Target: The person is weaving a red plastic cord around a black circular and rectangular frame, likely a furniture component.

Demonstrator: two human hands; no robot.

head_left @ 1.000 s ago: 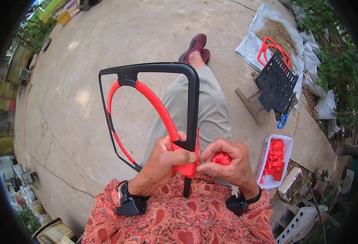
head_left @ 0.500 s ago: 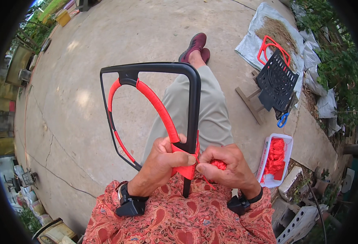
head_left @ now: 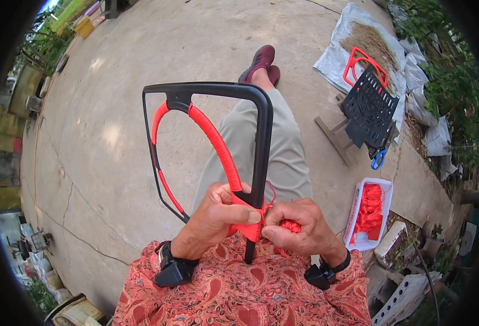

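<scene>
A black frame (head_left: 262, 136) with rounded corners stands upright over my lap. Inside it is a ring (head_left: 218, 140), largely wound with red cord, with some black parts bare. My left hand (head_left: 213, 217) grips the near join of ring and frame, its thumb pressed on the red wrapping (head_left: 247, 218) there. Close beside it, my right hand (head_left: 300, 220) is closed around a small bundle of red cord (head_left: 290, 225). A thin loop of cord (head_left: 272, 190) rises between the hands at the frame's edge. My right fingertips are partly hidden.
To my right, a white basket (head_left: 351, 231) holds red cord. Beyond it, a black slotted panel (head_left: 371, 103) rests on a wooden stand (head_left: 334, 142), with blue-handled scissors (head_left: 378, 159) beside it. A red frame (head_left: 378, 68) lies by a pale sheet (head_left: 334, 51).
The frame's upper part has shifted slightly right. A loop of cord now stands out above my right hand. Both hands keep their grip in nearly the same place.
</scene>
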